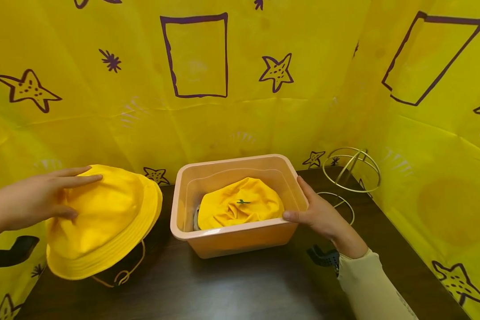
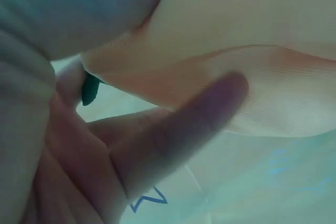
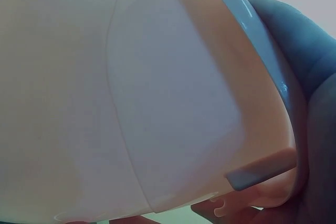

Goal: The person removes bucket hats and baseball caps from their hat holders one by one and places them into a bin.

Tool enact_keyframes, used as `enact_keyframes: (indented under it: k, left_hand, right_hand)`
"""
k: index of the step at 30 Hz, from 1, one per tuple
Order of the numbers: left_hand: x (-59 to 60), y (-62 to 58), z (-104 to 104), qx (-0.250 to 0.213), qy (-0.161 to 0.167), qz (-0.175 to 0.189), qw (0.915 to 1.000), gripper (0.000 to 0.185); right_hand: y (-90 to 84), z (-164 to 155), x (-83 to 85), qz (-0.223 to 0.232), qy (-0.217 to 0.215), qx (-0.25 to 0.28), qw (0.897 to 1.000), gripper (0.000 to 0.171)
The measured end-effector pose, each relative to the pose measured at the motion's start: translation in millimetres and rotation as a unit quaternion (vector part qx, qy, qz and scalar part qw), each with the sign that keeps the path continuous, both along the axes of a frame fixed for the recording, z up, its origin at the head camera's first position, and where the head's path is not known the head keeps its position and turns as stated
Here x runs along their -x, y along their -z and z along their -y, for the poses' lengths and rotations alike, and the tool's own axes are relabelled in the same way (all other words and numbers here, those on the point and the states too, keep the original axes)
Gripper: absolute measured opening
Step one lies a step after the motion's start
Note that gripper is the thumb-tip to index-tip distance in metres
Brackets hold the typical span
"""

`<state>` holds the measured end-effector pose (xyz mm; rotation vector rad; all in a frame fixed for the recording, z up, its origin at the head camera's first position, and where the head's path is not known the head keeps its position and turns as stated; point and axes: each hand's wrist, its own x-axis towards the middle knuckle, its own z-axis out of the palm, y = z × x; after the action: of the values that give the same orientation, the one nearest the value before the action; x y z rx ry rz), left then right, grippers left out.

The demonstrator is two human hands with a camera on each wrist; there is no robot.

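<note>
Across the far side and both flanks hangs a bright yellow sheet [image 1: 240, 118] marked with dark starfish and frame outlines. Below it is a dark brown tabletop [image 1: 232, 289]. Mid-table sits a peach plastic tub [image 1: 244, 242], long side facing near. Left of the tub, apart from it, is a yellow hat [image 1: 108, 209], tilted, brim toward the right and near. Inside the tub lies a rumpled yellow cloth [image 1: 260, 195]. Far right, a gold wire stand [image 1: 347, 170] shows its rings. The left hand [image 1: 36, 195] holds the hat's crown, thumb and fingers spread fairly wide with fabric between; the brim lies right of this grip, beyond the fingertips. The right hand [image 1: 324, 218] grips the tub's right end, thumb over the rim. Beneath the brim dangles a thin cord [image 1: 138, 265]. Smallest, a green tip [image 1: 243, 202] tops the cloth.
</note>
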<state>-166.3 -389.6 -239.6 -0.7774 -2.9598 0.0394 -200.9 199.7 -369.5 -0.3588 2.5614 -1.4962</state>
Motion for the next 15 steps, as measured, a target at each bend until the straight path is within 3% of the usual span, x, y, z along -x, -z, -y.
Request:
enact_keyframes:
  k: [6, 15]
  left_hand:
    - [2.1, -3.4, 6, -0.004, -0.049, 0.016, 0.9987, 0.069]
    - [6.1, -3.6, 12, -0.020, -0.046, -0.062, 0.9969, 0.044]
  right_hand:
    - [-1.5, 2, 1.3, 0.004, -0.002, 0.001, 1.000, 0.113]
    - [-2.1, 4, 0.4, 0.007, -0.010, -0.004, 1.000, 0.116]
